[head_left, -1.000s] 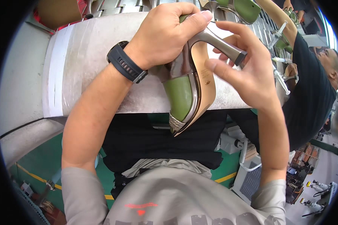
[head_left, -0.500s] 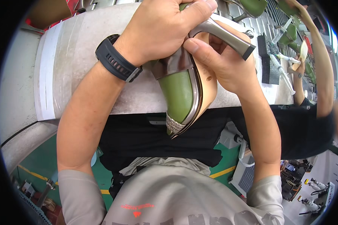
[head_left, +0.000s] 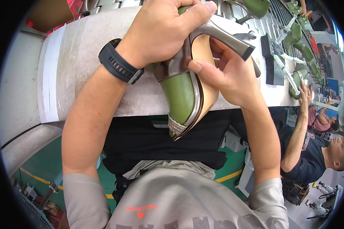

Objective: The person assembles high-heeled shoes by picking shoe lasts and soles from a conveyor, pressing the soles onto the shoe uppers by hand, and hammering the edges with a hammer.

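A high-heeled shoe [head_left: 179, 101] on a green form is held over the bench, its glittery toe band [head_left: 176, 126] hanging down past the near edge. The upper is dark bronze, the sole tan, and the tall metallic heel [head_left: 231, 39] points up and to the right. My left hand [head_left: 166, 32] wraps round the rear of the shoe, with a dark watch on that wrist. On the sole side, my right hand [head_left: 229, 72] presses its thumb near the sole's edge. The other right fingers curl behind the sole, partly hidden beneath the heel.
Pale padded bench [head_left: 80, 72] under my hands. At right lie a dark foam block [head_left: 273, 65] and syringes [head_left: 286, 72]. More green shoes [head_left: 256, 7] stand on the line beyond. A co-worker's hand [head_left: 305, 95] rests near a green shoe at right.
My right thumb has slid down along the sole's edge, while my left hand keeps its hold. The co-worker's raised arm has come down to the bench, and their body has moved back.
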`<state>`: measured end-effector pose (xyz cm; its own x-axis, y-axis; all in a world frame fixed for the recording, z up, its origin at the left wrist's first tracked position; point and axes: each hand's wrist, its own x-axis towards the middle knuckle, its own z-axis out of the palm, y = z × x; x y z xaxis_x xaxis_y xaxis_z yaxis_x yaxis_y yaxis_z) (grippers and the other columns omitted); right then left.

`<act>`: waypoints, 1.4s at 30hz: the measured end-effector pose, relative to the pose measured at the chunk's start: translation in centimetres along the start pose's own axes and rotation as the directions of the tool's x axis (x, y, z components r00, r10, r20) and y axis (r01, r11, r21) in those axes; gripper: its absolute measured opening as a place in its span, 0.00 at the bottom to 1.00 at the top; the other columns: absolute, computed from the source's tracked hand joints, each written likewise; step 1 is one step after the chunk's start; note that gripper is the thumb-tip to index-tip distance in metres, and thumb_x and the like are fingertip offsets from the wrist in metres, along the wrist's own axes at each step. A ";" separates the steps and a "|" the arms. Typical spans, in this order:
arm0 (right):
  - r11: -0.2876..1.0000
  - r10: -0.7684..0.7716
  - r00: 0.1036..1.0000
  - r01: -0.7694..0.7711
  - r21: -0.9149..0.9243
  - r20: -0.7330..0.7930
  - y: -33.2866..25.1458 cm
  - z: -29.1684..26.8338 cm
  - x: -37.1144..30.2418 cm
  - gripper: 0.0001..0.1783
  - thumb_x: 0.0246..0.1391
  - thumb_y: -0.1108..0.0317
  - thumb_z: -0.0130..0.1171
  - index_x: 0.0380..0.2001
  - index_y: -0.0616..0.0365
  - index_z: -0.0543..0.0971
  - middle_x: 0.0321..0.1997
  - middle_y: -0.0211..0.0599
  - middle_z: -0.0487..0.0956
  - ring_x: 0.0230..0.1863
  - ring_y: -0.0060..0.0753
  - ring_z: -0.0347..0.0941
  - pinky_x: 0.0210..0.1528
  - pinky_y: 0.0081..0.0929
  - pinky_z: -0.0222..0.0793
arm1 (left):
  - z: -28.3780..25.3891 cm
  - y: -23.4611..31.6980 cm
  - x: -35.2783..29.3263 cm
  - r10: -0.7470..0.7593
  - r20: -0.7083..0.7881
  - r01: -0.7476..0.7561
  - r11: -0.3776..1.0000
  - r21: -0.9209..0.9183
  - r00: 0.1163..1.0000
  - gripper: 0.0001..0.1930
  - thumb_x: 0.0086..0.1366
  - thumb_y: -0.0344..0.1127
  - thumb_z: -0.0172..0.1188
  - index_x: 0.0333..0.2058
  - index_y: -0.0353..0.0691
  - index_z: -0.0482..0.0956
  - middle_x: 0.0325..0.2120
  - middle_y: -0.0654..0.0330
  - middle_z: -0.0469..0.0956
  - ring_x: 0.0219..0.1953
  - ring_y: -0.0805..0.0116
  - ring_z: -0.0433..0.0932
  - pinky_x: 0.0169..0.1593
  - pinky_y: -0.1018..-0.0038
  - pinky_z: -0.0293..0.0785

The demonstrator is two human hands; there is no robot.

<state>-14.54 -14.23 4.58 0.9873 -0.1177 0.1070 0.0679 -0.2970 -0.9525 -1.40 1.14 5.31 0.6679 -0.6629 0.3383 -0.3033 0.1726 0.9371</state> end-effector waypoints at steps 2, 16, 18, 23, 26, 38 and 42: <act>1.000 0.022 1.000 -0.022 -0.002 0.005 -0.3 -0.1 -0.4 0.39 0.54 0.63 0.80 0.65 0.64 0.75 0.53 0.41 0.85 0.52 0.31 0.84 0.49 0.32 0.83 | 0.5 -0.6 0.0 0.020 -0.018 -0.020 0.999 -0.026 1.000 0.17 0.77 0.41 0.60 0.39 0.29 0.85 0.27 0.60 0.84 0.32 0.76 0.78 0.37 0.74 0.76; 0.978 0.180 0.983 -0.175 0.112 -0.035 -1.7 -1.1 -1.4 0.25 0.62 0.62 0.72 0.55 0.71 0.82 0.46 0.40 0.87 0.44 0.22 0.82 0.52 0.26 0.79 | 0.6 -2.5 0.9 0.065 -0.006 -0.065 0.998 0.025 0.998 0.21 0.80 0.47 0.59 0.44 0.30 0.85 0.34 0.66 0.84 0.37 0.82 0.78 0.42 0.80 0.75; 0.957 0.246 0.969 -0.245 0.154 0.011 -2.5 -1.1 -3.0 0.31 0.62 0.62 0.71 0.61 0.73 0.78 0.50 0.42 0.86 0.48 0.23 0.82 0.54 0.26 0.78 | 0.6 -2.4 1.1 0.028 0.007 -0.029 0.998 0.053 1.000 0.21 0.80 0.47 0.59 0.44 0.30 0.85 0.33 0.66 0.83 0.37 0.82 0.77 0.43 0.80 0.75; 0.953 0.248 0.968 -0.236 0.190 -0.038 -2.9 0.0 -3.2 0.30 0.62 0.63 0.71 0.61 0.73 0.78 0.49 0.40 0.86 0.47 0.24 0.82 0.52 0.28 0.79 | -0.7 -1.4 0.8 0.001 0.104 -0.020 0.982 0.186 0.995 0.19 0.75 0.47 0.65 0.47 0.33 0.83 0.37 0.65 0.82 0.41 0.78 0.77 0.49 0.77 0.75; 0.987 0.161 0.987 -0.160 0.028 -0.015 -3.0 0.6 -2.0 0.27 0.62 0.63 0.72 0.56 0.72 0.80 0.41 0.42 0.88 0.41 0.25 0.84 0.47 0.30 0.82 | -4.0 -0.7 -0.7 0.110 0.181 -0.134 0.982 0.131 0.977 0.28 0.62 0.50 0.76 0.52 0.36 0.82 0.42 0.60 0.84 0.45 0.72 0.81 0.52 0.73 0.77; 0.599 -0.413 0.875 0.471 -0.648 0.253 -5.8 3.6 -0.9 0.34 0.44 0.54 0.81 0.54 0.58 0.85 0.56 0.43 0.85 0.58 0.54 0.80 0.67 0.61 0.68 | -3.9 3.7 -16.2 0.245 -0.144 -0.094 0.752 0.652 0.959 0.43 0.50 0.52 0.86 0.60 0.34 0.78 0.52 0.49 0.77 0.51 0.54 0.82 0.55 0.64 0.82; 0.582 -0.446 0.849 0.516 -0.628 0.284 -5.0 3.7 -0.6 0.36 0.41 0.49 0.80 0.53 0.58 0.86 0.55 0.42 0.86 0.58 0.52 0.81 0.67 0.63 0.66 | -5.1 3.5 -15.5 0.232 -0.013 -0.178 0.778 0.603 0.973 0.41 0.55 0.50 0.84 0.62 0.34 0.78 0.60 0.40 0.79 0.59 0.48 0.83 0.60 0.61 0.83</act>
<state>-14.92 -9.18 8.27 0.8484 0.3022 0.4346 0.4590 -0.8289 -0.3197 -9.32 15.71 3.77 0.5878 -0.5955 0.5476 -0.7644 -0.1872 0.6169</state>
